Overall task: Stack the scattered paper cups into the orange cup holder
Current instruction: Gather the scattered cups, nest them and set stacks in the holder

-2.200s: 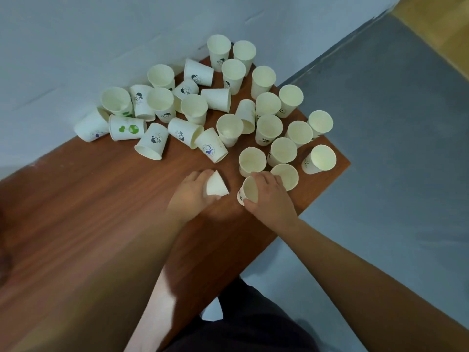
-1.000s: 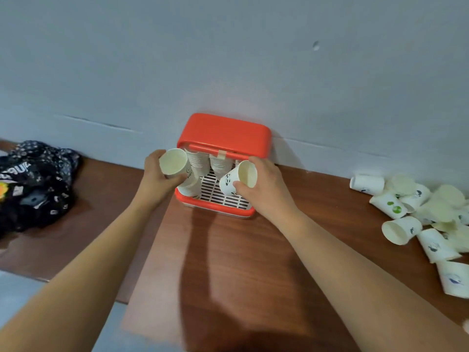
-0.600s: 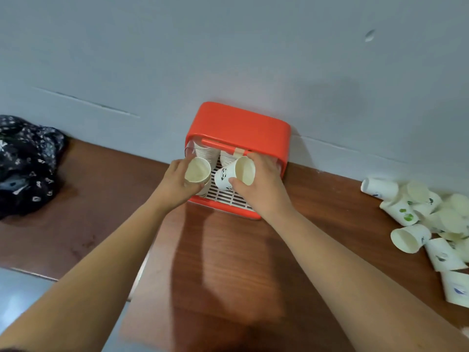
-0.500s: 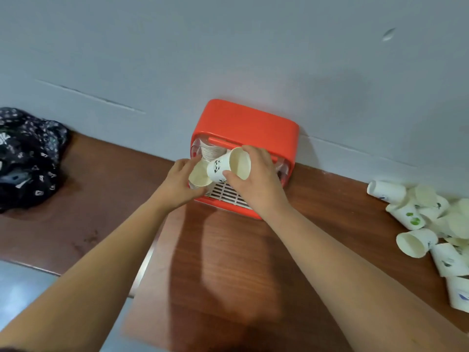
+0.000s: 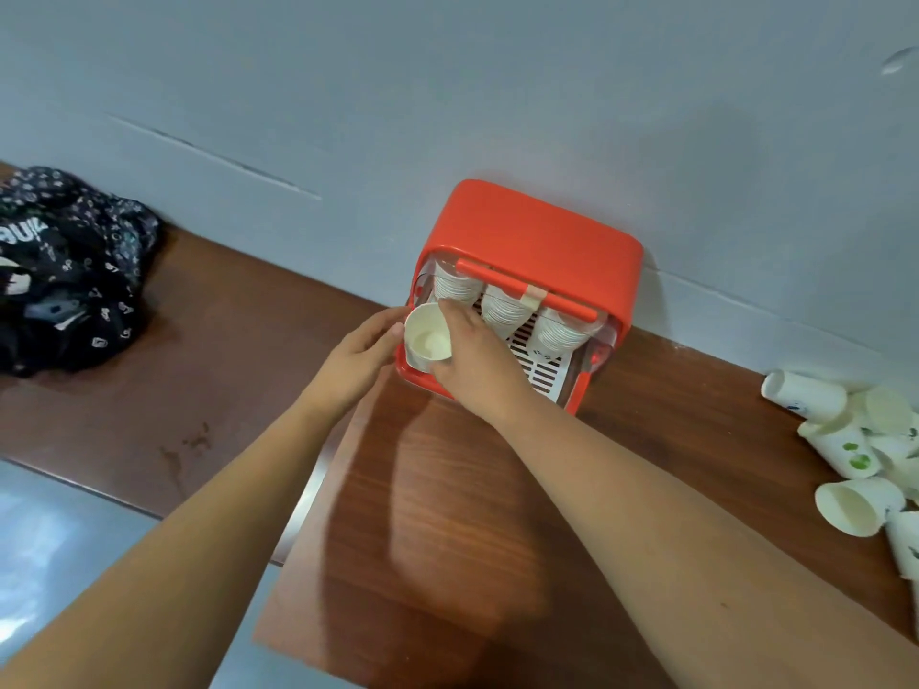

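Note:
The orange cup holder (image 5: 534, 251) stands against the wall with three stacks of white paper cups (image 5: 502, 308) hanging inside it over a white slotted tray. My right hand (image 5: 477, 365) grips a paper cup (image 5: 427, 335) at the holder's front left corner, its mouth turned towards me. My left hand (image 5: 358, 358) meets that cup from the left, thumb and fingertips pinching its side. Scattered paper cups (image 5: 845, 469) lie on the wooden table (image 5: 447, 514) at the far right.
A dark patterned cloth bundle (image 5: 64, 271) lies on the table at the far left by the wall. The table's front edge runs diagonally below my arms, with grey floor (image 5: 59, 554) beyond it. The grey wall rises right behind the holder.
Two cups, one in each hand, have come together into one visible cup at the holder's left front. Before that I turned from the cup pile to the holder.

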`<state>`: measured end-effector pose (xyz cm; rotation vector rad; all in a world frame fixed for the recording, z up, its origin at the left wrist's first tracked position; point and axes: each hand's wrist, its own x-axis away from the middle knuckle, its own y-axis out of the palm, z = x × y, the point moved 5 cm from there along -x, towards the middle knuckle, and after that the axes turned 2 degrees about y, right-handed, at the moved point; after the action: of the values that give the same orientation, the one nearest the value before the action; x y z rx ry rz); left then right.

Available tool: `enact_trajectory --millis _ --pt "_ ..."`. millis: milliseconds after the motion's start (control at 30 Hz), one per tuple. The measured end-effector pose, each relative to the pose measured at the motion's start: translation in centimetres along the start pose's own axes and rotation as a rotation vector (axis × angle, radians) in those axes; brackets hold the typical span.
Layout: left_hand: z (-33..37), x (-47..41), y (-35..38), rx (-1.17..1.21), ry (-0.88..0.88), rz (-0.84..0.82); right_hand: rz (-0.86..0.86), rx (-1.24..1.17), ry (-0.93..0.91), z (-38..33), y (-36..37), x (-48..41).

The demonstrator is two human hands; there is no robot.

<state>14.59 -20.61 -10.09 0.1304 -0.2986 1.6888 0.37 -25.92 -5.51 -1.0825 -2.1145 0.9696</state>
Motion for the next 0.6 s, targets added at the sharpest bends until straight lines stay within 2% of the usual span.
enact_trajectory --millis 100,233,400,500,600 --pt "-0.3 0.0 0.2 -0.121 0.064 -0.033 0.044 -0.044 0.093 1.5 0.4 -0.1" --pt "-0.6 -0.2 0.0 -0.226 0.085 0.019 0.107 -0.137 0.146 2.0 0.9 -0.1" --pt "0.3 0.6 0.4 -0.385 0.05 0.053 0.065 -0.233 0.154 2.2 0.8 0.7" --pt "0.7 1.4 0.1 -0.507 0.007 0.109 0.06 -0.172 0.168 3.5 -0.7 2.9" --pt "0.8 3.4 0.6 -0.686 -0.046 0.096 0.038 -0.116 0.223 6.0 -2.4 7.0"
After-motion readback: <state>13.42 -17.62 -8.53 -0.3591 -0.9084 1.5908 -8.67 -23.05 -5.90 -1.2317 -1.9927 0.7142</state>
